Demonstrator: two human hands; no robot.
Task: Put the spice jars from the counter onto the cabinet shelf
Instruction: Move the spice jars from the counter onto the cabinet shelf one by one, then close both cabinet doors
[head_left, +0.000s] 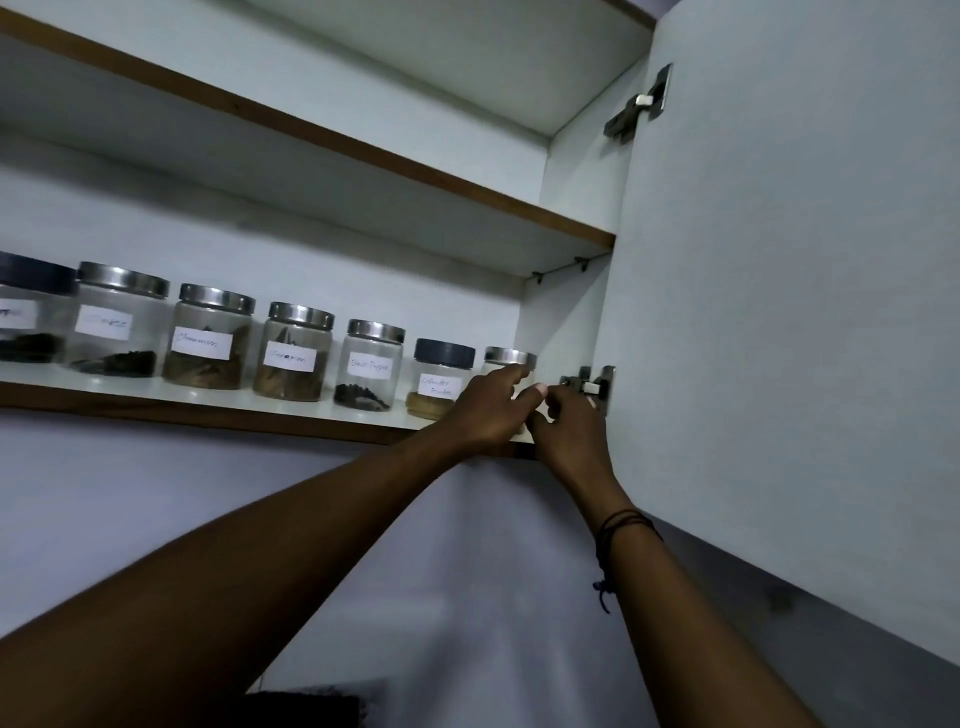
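Reaching upward, both bare forearms cross the lower view; a dark thread bracelet (621, 525) circles the right wrist. Left hand (485, 410) and right hand (569, 434) meet at the right end of the white cabinet shelf with brown wooden edge (208, 410), closed together around the small clear glass jar with steel lid (511, 357). Left grip: fingers curled onto the jar's front, just under the lid. Right grip: thumb and fingers pressed to the jar's right side. Jar body mostly hidden by the hands; whether its base rests on the shelf cannot be told.

Just left of it stands a clear jar with dark blue lid and yellow-brown powder (441, 379). Further left along the shelf, a row of labelled steel-lidded glass jars (293, 353) with dark and brown contents. Right: open white cabinet door (805, 312), steel hinge (592, 385) just behind the right hand.
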